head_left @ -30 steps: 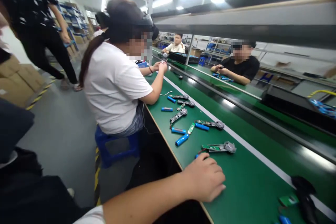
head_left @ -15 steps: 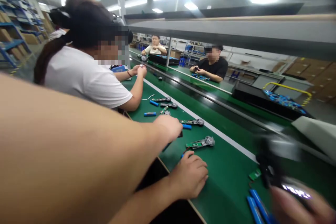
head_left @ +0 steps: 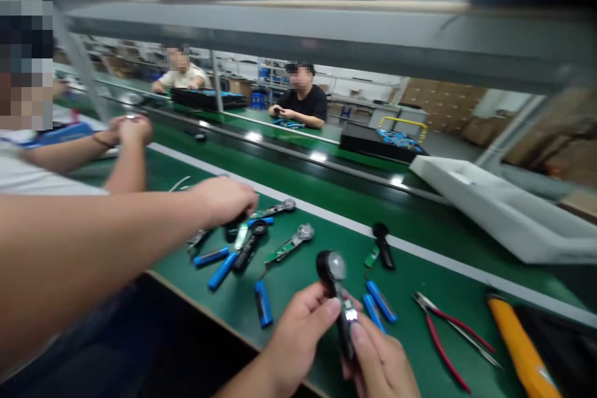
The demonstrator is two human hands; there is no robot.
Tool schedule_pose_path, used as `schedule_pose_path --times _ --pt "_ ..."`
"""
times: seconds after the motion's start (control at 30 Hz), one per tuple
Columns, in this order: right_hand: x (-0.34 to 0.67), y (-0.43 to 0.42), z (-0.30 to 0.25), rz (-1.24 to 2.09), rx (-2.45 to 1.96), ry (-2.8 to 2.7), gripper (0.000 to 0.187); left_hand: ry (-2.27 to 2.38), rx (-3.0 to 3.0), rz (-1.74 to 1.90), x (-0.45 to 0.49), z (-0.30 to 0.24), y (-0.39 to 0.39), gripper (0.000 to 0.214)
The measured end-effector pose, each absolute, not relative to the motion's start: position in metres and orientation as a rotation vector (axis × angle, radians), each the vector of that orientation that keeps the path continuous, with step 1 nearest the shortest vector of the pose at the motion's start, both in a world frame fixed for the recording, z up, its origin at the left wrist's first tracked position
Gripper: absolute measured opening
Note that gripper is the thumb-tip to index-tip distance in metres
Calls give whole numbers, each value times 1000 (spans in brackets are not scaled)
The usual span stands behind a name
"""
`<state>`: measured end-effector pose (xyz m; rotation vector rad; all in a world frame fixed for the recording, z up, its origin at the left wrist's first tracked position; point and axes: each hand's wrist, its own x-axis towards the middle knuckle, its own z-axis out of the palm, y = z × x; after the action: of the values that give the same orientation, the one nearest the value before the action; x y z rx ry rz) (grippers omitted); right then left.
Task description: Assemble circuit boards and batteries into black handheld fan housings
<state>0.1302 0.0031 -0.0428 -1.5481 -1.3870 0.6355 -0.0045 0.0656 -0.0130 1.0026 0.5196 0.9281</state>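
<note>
Low in the middle of the view, my left hand (head_left: 298, 336) and my right hand (head_left: 380, 364) are both closed on one black handle-shaped part (head_left: 332, 273) with a round shiny head, held just above the green bench (head_left: 420, 273). The left fingers pinch its side and the right fingers wrap its lower end. Two blue battery cells (head_left: 380, 301) lie right behind my hands. Another blue cell (head_left: 263, 301) lies to their left.
Another person's arm reaches in from the left, its hand (head_left: 224, 199) over a scatter of green circuit-board parts (head_left: 291, 242) and blue cells. A black part (head_left: 383, 245), red-handled pliers (head_left: 443, 336), an orange tool (head_left: 517, 348) and a white foam tray (head_left: 504, 211) lie to the right. Other people sit beyond.
The view has swung right. My left hand has left the bench and joined my right hand on the black part, now held in front. The other person's arm has reached further over the parts.
</note>
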Motion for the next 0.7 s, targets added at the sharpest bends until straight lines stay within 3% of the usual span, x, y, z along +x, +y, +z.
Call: schedule_pose_path --times 0.2,0.43,0.57,0.7 --pt "162 11 -34 428 -1576 -1704 42 499 1102 861 -1 -10 77 38" --pt "151 16 -47 273 -1586 -1565 40 475 1155 868 -1 -6 72 37" --pt "144 17 -44 369 -1569 -1525 40 528 1234 892 -4 -7 70 39" --pt "142 17 -36 461 -1594 -1489 39 710 1777 979 -26 -14 79 33"
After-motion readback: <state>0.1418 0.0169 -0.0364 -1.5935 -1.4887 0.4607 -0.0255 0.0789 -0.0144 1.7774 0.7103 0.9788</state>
